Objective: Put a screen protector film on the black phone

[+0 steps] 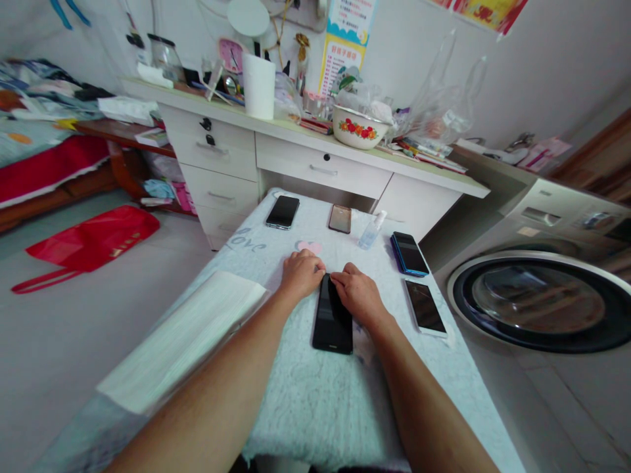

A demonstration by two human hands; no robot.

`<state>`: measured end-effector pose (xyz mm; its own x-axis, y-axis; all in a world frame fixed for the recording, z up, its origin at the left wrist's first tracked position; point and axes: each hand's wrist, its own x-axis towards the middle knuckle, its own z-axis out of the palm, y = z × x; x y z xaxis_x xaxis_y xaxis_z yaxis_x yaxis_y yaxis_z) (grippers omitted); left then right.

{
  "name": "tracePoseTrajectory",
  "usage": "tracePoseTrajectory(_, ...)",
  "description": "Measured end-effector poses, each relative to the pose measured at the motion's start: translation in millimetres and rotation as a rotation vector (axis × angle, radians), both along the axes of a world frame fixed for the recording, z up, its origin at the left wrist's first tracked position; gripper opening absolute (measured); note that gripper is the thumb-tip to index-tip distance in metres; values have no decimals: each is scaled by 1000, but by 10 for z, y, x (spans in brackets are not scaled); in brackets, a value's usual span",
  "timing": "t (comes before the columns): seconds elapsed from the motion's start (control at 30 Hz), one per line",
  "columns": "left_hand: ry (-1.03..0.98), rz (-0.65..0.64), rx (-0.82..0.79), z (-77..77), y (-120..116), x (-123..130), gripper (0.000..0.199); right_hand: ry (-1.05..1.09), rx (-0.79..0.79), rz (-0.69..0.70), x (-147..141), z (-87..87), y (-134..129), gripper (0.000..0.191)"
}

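The largest item is the bench (300,401), draped in a pale blue-green patterned cloth and running from the lower edge of the frame to its upper centre. On its left side, left of centre in the frame, lies a long, off-white, flat rectangular sheet (187,341); whether paper or fabric cannot be told.

Both bare hands are at the centre of the frame. The black, flat, rectangular glass-faced phone (333,322) lies face up on the bench, just below centre. Its long axis runs nearly straight up and down the frame, between the two forearms.

Governing relation: the phone's body extends downward in the frame from the hands, which meet only its upper end. The right hand (359,293) is the nearer, overlapping the upper right edge; its fingers are curled inward over that end. The left hand (302,271) sits off the upper left corner, fingers bent and fingertips at or just beside it; contact cannot be confirmed. Whether either hand pinches anything cannot be told.

Smaller items: a black phone with a blue edge (410,253) and a white-framed, dark-screened phone (426,307), right of centre; a clear plastic spray bottle (372,230), above the right hand.
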<state>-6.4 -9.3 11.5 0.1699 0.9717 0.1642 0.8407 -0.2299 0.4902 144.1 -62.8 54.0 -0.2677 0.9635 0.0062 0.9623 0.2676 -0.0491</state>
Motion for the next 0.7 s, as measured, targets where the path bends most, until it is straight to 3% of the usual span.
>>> tracePoseTrajectory(0.7, 3, -6, 15, -17, 4, -9, 17, -65, 9, -55, 233, 45, -40, 35)
